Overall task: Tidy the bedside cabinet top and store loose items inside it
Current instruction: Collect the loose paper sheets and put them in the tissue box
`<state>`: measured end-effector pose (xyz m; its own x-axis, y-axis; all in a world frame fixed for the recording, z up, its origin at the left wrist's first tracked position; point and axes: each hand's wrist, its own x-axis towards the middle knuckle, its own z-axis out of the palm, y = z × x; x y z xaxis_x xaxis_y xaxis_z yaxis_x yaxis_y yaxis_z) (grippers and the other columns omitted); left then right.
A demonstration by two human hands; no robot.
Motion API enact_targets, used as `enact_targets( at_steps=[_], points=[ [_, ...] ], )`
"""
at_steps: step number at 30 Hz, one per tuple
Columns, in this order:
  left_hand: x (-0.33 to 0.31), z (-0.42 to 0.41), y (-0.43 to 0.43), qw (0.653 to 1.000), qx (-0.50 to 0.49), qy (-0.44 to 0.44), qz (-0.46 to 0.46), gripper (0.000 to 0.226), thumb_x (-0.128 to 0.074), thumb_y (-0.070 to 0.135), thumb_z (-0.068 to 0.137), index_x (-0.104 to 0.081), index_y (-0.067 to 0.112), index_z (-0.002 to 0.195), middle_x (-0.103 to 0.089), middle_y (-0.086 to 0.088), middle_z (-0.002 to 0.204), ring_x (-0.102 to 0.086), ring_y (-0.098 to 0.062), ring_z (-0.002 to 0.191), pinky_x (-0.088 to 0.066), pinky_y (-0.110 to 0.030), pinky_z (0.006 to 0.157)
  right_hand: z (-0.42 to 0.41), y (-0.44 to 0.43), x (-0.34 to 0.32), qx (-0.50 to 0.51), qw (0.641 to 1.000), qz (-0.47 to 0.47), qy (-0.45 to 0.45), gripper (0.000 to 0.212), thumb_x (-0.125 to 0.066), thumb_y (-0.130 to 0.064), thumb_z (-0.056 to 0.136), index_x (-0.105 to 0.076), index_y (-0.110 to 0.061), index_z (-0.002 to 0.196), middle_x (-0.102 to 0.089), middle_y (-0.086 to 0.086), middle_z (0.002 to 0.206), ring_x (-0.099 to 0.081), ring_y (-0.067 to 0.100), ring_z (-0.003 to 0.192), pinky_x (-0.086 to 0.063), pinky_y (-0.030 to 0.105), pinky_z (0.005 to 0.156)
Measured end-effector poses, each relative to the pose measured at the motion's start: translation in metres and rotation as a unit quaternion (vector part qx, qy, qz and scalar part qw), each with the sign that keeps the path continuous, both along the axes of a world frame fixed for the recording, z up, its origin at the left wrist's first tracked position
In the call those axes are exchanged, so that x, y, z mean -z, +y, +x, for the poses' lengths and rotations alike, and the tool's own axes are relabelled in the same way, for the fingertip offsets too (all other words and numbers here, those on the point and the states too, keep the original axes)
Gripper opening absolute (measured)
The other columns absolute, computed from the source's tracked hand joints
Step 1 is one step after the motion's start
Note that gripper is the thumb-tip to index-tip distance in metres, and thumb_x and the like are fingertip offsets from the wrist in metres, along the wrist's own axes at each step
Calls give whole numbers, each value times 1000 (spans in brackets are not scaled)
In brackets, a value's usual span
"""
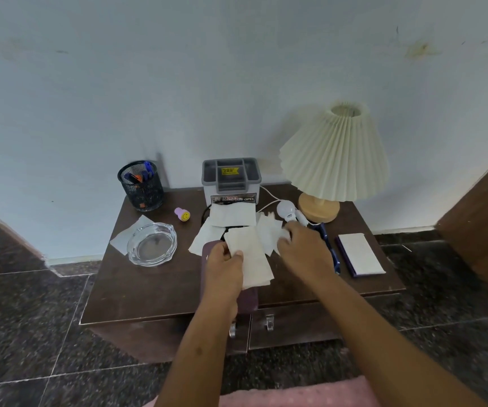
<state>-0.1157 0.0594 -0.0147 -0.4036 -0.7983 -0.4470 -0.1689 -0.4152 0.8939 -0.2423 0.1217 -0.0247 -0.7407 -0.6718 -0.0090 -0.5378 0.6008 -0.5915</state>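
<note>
On top of a dark brown wooden bedside cabinet (148, 289), just in front of a grey plastic organiser box (231, 177), lie loose white paper sheets (231, 214). The left hand (226, 261) pinches one sheet in its grip, thumb on top. The right hand (304, 245) rests on more sheets in front of the box; whether its grip is clenched is unclear.

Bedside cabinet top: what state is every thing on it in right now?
Cabinet front, closed.
Paper sheets, scattered; left hand pinches one.
Right hand, resting on sheets; grip unclear.
Pen cup, upright, holding pens.
Ashtray, upright, on a sheet.
Bulb, lying loose.
Notebook, closed.
Lamp, upright.
</note>
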Motion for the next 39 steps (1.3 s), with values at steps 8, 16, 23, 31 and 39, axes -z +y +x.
enact_targets(
  at_steps=[8,16,23,31,39],
  points=[
    [-5,-1,0,994,-30,68,86,26,-37,13,100,-60,19,88,-66,-3,91,-62,-20,84,-53,-46,83,19,3,-31,-6,908,-152,-391,26,-52,-11,88,-58,-21,111,-56,1,72,-42,6,50,-35,14,39],
    [-7,0,-3,974,-92,128,164,23,-38,13,100,-56,12,113,-63,-10,109,-62,-28,99,-53,-52,85,26,-1,-25,-41,916,-132,-377,32,-53,-7,84,-49,-32,104,-55,-6,80,-49,6,63,-37,7,38],
    [-10,-2,-2,975,-50,122,180,21,-39,12,99,-58,12,108,-66,-9,98,-64,-23,86,-58,-40,61,21,-2,-21,-37,931,-147,-332,13,-56,-27,91,-59,-30,104,-64,-6,109,-60,9,90,-53,19,62],
    [-8,-4,0,983,-17,92,156,28,-43,12,98,-59,9,121,-67,-12,111,-64,-28,97,-56,-38,69,14,-1,-20,-156,957,-101,-222,34,-41,-30,99,-51,-16,129,-59,1,123,-55,16,109,-46,34,92],
    [-8,-5,3,980,-24,126,151,22,-46,11,95,-67,15,100,-73,-5,89,-68,-21,80,-58,-34,61,20,-5,-6,-114,989,-72,-57,42,-38,-37,98,-41,-22,137,-61,7,121,-55,23,114,-41,32,86]
  ],
)
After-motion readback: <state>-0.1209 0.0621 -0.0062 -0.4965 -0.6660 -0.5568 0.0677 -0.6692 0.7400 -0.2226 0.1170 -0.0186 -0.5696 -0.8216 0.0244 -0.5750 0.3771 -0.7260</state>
